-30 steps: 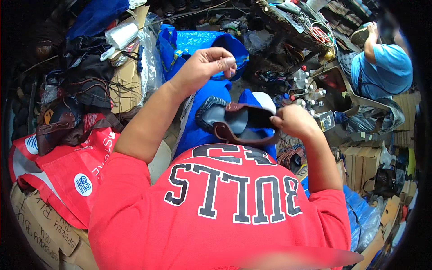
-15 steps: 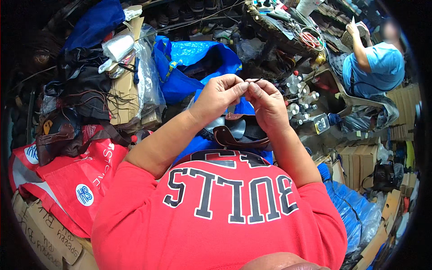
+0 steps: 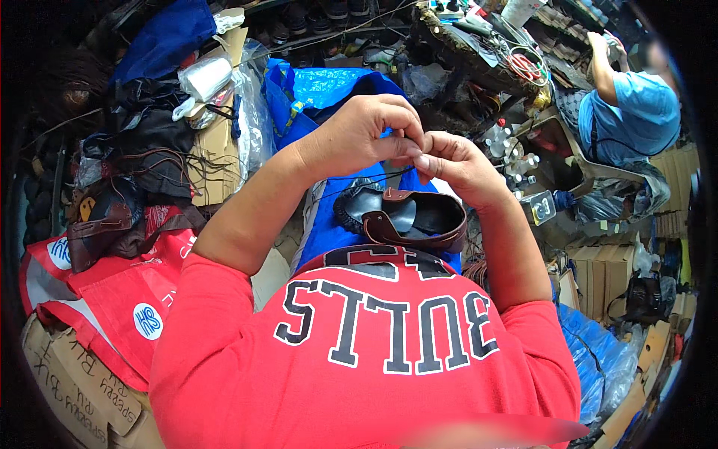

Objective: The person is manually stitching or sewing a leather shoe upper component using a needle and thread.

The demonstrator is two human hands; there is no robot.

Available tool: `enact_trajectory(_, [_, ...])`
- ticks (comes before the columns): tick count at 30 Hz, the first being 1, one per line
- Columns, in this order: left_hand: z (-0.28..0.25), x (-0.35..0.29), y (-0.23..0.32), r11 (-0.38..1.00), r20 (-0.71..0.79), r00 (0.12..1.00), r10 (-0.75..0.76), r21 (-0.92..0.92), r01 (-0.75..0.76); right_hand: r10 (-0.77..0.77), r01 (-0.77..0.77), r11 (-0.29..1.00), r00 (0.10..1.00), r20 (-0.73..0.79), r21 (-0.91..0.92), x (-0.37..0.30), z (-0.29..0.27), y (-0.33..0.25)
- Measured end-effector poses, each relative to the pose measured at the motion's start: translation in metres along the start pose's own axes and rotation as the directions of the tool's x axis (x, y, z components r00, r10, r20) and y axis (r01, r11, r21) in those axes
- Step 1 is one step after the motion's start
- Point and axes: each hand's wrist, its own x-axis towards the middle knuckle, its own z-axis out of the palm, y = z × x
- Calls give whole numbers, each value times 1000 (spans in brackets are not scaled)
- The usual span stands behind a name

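In front of my chest both hands meet, fingertips nearly touching. My left hand (image 3: 366,135) is closed in a pinch, and my right hand (image 3: 462,166) pinches just beside it. A thin dark cord (image 3: 385,176) runs out from between the fingers and trails to the left; its end in the fingers is too small to make out. Below the hands, a dark brown leather shoe (image 3: 446,236) with a black inside lies on the blue cloth or sheet (image 3: 338,228) over my lap. Neither hand touches the shoe.
Beyond my hands a large blue bag (image 3: 329,81) gapes. Cardboard, plastic and loose cords (image 3: 213,161) are piled at the left, above a red bag (image 3: 120,299). Several bottles (image 3: 516,161) stand at the right, near a seated person in blue (image 3: 628,112).
My hands have shifted, the left one rising and turning over the right. The shoe on my lap shows more fully, and a trailing cord has come into sight. The other person's arms are raised higher.
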Motion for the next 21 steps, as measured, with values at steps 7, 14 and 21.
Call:
enact_trajectory(7, [12, -5, -17, 968, -448, 858, -250, -81, 239, -30, 56, 870, 998, -62, 491, 7, -8, 18])
enact_trajectory(14, [23, -9, 1, 948, -498, 867, 30, 290, 134, -533, 372, 791, 808, -249, -487, 23, 5, 16])
enact_trajectory(21, [16, -10, 3, 961, -400, 890, -219, 68, 267, -624, 308, 570, 765, -157, -762, 16, 10, 13])
